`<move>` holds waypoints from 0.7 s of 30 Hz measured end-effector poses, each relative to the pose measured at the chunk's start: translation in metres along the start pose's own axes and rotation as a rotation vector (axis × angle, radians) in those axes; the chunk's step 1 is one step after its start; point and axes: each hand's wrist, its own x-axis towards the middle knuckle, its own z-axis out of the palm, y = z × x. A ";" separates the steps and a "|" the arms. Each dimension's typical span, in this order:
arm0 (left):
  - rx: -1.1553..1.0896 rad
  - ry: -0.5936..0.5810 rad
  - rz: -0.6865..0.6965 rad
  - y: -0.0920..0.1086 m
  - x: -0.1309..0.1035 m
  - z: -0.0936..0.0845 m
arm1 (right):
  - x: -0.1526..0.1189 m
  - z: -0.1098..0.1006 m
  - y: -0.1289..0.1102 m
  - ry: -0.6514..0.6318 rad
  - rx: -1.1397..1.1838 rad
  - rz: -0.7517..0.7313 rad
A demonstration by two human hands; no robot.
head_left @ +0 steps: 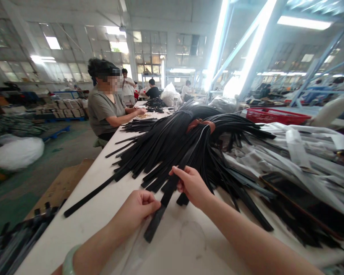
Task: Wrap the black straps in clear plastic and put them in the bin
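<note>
A flat black strap [167, 193] runs toward me over the white table, and my right hand [190, 183] pinches it between thumb and fingers. Its near end looks greyer, as if covered by a clear plastic sleeve [136, 244] that trails down toward the table's near edge. My left hand [143, 208] is closed beside that end, thumb and forefinger pinched at the sleeve's edge. Just beyond both hands lies a large bundle of black straps [160, 145], fanned toward me and bound with a brown tie [200, 124].
A co-worker [107, 103] handles small pieces at the table's left side. White plastic sleeves [275, 149] are heaped on the right, by a dark phone-like slab [309, 202]. Behind stands a red basket [278, 115]. More black strips [25, 236] lie low at left.
</note>
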 end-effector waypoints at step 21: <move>-0.021 -0.060 -0.033 -0.005 0.005 -0.003 | -0.001 0.003 -0.005 -0.017 -0.043 -0.084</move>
